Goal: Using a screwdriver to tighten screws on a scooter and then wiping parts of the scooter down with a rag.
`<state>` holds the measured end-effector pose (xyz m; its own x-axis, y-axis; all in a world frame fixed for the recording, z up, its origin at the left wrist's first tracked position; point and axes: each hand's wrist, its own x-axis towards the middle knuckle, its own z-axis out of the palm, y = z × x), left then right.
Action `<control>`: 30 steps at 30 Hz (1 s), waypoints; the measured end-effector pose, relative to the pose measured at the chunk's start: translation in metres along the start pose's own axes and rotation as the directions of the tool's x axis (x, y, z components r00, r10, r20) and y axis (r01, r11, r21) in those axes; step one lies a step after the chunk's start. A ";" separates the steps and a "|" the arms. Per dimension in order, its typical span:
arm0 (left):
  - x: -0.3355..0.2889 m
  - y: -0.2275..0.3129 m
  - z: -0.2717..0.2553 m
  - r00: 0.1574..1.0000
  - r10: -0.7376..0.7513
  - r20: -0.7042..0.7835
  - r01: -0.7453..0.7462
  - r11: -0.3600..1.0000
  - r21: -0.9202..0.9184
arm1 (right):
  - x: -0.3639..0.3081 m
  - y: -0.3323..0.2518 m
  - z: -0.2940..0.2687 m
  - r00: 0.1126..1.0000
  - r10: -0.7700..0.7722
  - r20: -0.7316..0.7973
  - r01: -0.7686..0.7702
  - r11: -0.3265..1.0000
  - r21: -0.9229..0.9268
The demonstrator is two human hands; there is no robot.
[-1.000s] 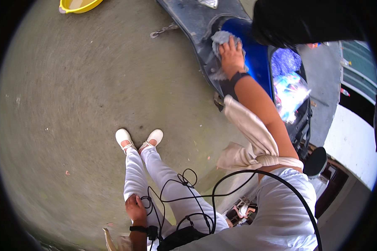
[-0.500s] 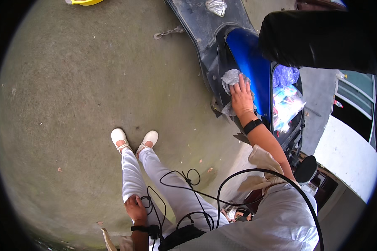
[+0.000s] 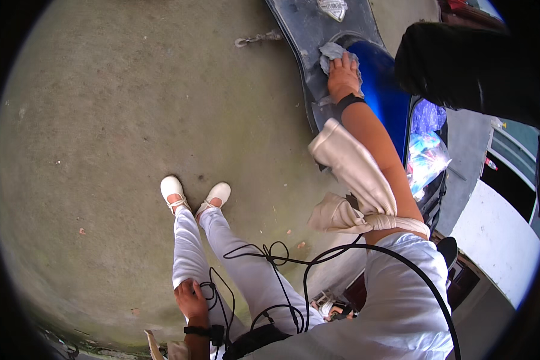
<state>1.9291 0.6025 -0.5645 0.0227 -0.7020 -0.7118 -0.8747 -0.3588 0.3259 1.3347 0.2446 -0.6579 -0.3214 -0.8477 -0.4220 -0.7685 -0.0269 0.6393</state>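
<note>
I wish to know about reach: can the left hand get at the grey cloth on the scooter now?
Probably not: the left hand rests low by the thigh, far from the grey cloth, which the right hand presses.

Mostly buried under the right hand [image 3: 344, 77] — grey cloth [image 3: 332, 52], just its crumpled edge peeking out; scooter [image 3: 383, 90] cut off at the top edge.

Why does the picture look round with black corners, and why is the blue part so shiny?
Head view: the fisheye lens bends everything into a circle, leaving dark corners. Sunlight glares off the blue panel beside the right hand and its grey cloth; the ground looks evenly lit.
</note>
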 end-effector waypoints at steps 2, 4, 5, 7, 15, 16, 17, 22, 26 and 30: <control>0.000 0.002 -0.001 1.000 -0.012 0.014 0.012 1.000 0.018 | -0.015 -0.017 0.002 1.000 -0.024 -0.005 0.023 0.990 -0.138; -0.003 0.002 0.000 0.999 -0.016 0.029 0.015 0.999 0.034 | -0.032 -0.026 0.002 1.000 -0.006 0.029 0.010 0.990 -0.142; -0.002 0.001 0.003 1.000 -0.020 0.023 0.019 0.999 0.049 | -0.039 -0.032 0.004 1.000 0.003 0.020 0.000 0.988 -0.155; -0.002 0.000 0.005 1.000 -0.023 0.013 0.022 0.997 0.068 | -0.058 -0.039 0.008 1.000 0.001 0.020 0.003 0.983 -0.181; 0.002 -0.001 0.001 0.999 0.006 0.050 -0.008 0.999 0.046 | -0.119 -0.048 0.055 0.997 0.069 -0.044 -0.059 0.977 0.206; 0.001 -0.006 -0.001 0.998 0.020 0.051 -0.024 0.997 0.069 | -0.126 -0.053 0.053 0.999 0.046 -0.015 -0.041 0.970 0.239; 0.002 -0.005 -0.001 0.998 0.030 0.055 -0.034 0.997 0.068 | -0.135 -0.049 0.062 0.999 0.032 -0.037 -0.023 0.970 0.242; 0.006 -0.010 -0.005 0.996 0.037 0.084 -0.046 0.993 0.107 | -0.189 -0.060 0.089 0.998 0.014 0.055 -0.045 0.783 0.620; 0.007 -0.013 -0.005 0.990 0.117 0.073 -0.127 0.981 0.145 | -0.171 -0.069 0.076 0.988 0.142 -0.065 -0.055 0.703 0.709; 0.012 -0.006 -0.010 0.983 0.145 0.109 -0.162 0.972 0.169 | -0.110 -0.084 0.062 0.907 0.383 -0.178 -0.131 0.657 0.743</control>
<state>1.9395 0.5896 -0.5687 -0.1572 -0.6752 -0.7207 -0.9359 -0.1310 0.3269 1.4004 0.3732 -0.7047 -0.4869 -0.8731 -0.0234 -0.8734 0.4871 -0.0023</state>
